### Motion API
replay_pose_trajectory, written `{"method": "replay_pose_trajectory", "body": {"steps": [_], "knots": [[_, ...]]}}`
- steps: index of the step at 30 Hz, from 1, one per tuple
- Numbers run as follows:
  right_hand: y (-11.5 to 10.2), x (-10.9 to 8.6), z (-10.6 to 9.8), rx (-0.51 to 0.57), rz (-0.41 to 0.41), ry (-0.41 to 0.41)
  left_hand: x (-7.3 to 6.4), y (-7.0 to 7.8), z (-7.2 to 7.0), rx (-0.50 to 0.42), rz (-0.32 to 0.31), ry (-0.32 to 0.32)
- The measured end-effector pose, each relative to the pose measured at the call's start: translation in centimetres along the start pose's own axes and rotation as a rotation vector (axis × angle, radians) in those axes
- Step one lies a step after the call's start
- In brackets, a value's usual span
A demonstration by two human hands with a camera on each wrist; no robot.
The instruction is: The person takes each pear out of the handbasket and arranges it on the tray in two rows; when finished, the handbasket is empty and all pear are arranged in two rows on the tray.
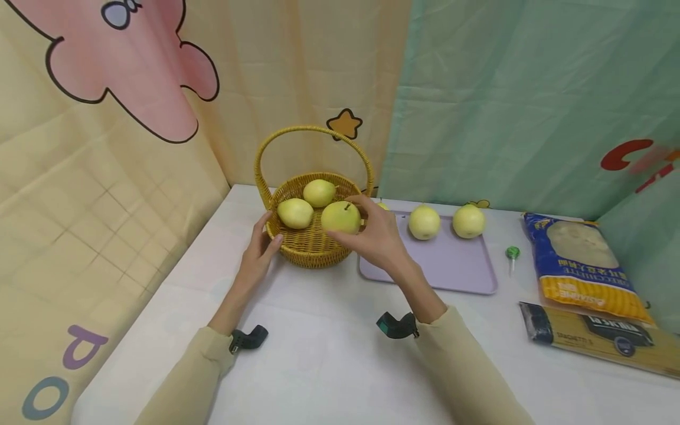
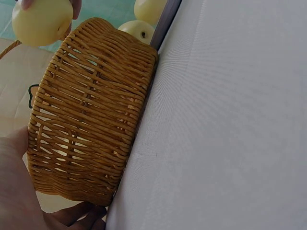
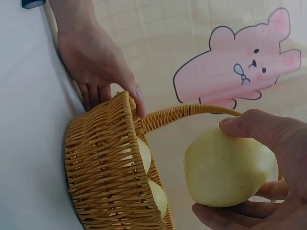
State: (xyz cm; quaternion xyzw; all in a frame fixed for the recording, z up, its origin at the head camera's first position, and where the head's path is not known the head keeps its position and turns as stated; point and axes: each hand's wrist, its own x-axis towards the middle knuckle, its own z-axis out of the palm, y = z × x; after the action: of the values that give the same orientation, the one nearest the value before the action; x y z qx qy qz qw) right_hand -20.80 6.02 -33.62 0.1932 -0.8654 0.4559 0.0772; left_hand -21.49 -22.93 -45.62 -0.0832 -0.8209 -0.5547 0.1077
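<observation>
My right hand grips a yellow-green pear between thumb and fingers, above the right side of the wicker basket. In the right wrist view the held pear is raised beyond the basket's rim. My left hand holds the basket's left rim, with the thumb over the edge and the other fingers against the outer wall. Inside the basket lie two pears, one at the left and one farther back. The tall basket handle arches over them.
Right of the basket sits a lilac tray bearing two pears in plain view and another mostly hidden behind my right hand. Farther right are a green lollipop, a blue-and-yellow pasta bag and a spaghetti pack. Curtains hang behind.
</observation>
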Motion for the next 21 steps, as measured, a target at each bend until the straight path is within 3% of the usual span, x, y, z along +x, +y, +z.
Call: {"method": "replay_pose_trajectory", "body": {"steps": [12, 21], "knots": [[1.5, -1.9, -1.8, 0.021, 0.084, -0.045, 0.0, -0.2, 0.0, -0.003, -0.005, -0.001], [2.7, -3.1, -2.4, -0.017, 0.113, -0.023, -0.1, 0.1, -0.1, -0.005, 0.005, 0.001]]}}
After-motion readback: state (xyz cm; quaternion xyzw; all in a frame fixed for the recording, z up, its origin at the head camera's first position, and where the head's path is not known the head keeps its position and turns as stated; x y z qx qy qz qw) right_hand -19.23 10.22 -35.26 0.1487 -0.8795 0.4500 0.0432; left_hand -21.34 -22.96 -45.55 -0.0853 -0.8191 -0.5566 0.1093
